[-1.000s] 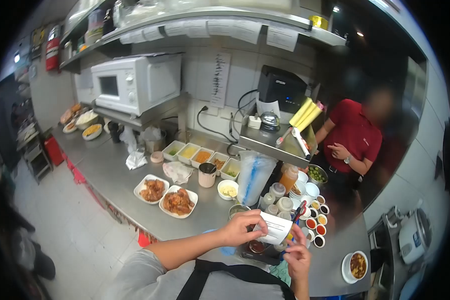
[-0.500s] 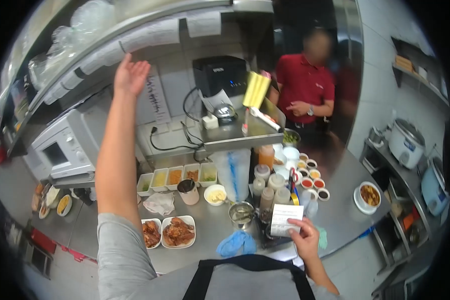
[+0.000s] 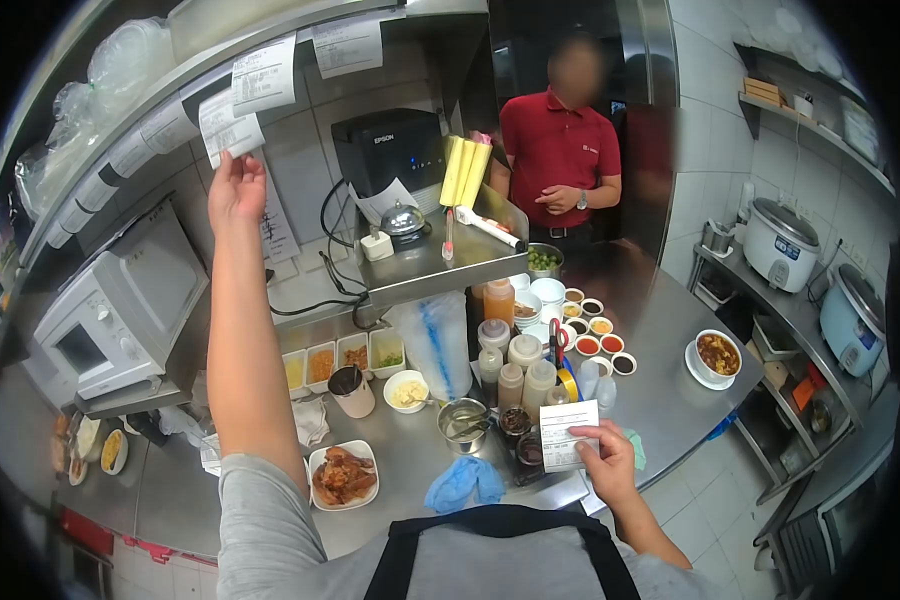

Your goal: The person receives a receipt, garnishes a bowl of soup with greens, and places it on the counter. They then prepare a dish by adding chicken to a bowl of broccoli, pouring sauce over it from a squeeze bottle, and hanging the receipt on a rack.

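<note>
Head view: right hand [image 3: 608,460] pinches a receipt [image 3: 559,442] beside crowded bottles [image 3: 540,383], and left hand [image 3: 237,188], grip unclear, touches a hanging slip [image 3: 227,130].

Paper slips [image 3: 265,75] hang from the overhead shelf [image 3: 208,68], upper left; another slip [image 3: 560,418], in the right hand [image 3: 610,464], is before the squeeze bottles [image 3: 539,385]. On the counter [image 3: 405,482], a meat dish [image 3: 346,505] lies left of these, sauce cups [image 3: 588,346] right; the printer [image 3: 380,150] stands behind the bell [image 3: 404,219], perhaps on the same raised shelf [image 3: 445,286].
</note>
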Demonstrator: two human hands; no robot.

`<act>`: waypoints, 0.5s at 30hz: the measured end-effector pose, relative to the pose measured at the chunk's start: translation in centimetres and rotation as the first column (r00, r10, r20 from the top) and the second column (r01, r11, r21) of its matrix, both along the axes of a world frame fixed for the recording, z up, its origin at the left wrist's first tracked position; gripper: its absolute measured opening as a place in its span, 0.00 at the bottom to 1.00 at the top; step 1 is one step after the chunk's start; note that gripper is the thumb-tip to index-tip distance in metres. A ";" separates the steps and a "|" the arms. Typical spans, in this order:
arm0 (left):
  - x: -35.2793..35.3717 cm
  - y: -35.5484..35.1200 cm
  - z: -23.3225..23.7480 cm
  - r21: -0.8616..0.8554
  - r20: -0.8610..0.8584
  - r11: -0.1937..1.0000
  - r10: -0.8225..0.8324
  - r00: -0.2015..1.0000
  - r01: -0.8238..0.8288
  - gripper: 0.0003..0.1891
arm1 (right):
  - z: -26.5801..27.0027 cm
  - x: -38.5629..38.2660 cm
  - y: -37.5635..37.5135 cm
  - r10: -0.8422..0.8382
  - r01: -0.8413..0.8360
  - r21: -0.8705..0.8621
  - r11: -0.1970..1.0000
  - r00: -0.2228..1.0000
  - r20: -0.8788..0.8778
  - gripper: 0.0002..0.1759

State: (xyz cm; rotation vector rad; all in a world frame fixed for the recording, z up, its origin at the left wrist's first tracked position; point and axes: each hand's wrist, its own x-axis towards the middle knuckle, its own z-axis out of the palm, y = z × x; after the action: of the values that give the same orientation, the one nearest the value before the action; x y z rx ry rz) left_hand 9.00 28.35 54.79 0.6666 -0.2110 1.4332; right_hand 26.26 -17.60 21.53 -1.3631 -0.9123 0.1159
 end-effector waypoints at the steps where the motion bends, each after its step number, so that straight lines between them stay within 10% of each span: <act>1: -0.1 -0.8 -0.4 0.052 0.000 0.997 0.054 0.999 -0.054 0.12 | 0.2 0.1 0.1 0.006 -0.006 0.001 1.000 1.000 0.001 0.13; 6: 0.2 -15.2 -6.0 0.316 0.112 0.721 0.617 0.779 -0.616 0.18 | -0.2 0.6 -0.4 0.030 -0.030 0.007 1.000 0.999 -0.011 0.14; 7: 0.3 -17.4 -7.6 0.437 0.185 0.562 0.708 0.681 -0.702 0.19 | -0.5 0.8 -0.5 0.024 -0.024 -0.005 1.000 1.000 0.012 0.14; 9: 0.5 -20.4 -10.8 0.663 0.259 -0.117 0.963 0.079 -0.740 0.18 | -0.8 1.4 -1.2 0.015 -0.014 -0.024 1.000 0.999 0.046 0.14; 15: 9.0 -26.2 -13.9 0.814 0.500 -0.373 0.840 0.209 -0.445 0.25 | -1.3 3.7 -2.9 0.013 -0.011 -0.037 0.999 0.999 0.035 0.14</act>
State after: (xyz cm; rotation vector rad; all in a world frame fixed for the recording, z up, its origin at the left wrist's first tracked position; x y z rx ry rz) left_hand 17.98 2.15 40.86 2.5607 -0.3981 2.3276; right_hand 30.00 -20.45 20.28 -1.3980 -0.9518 0.1190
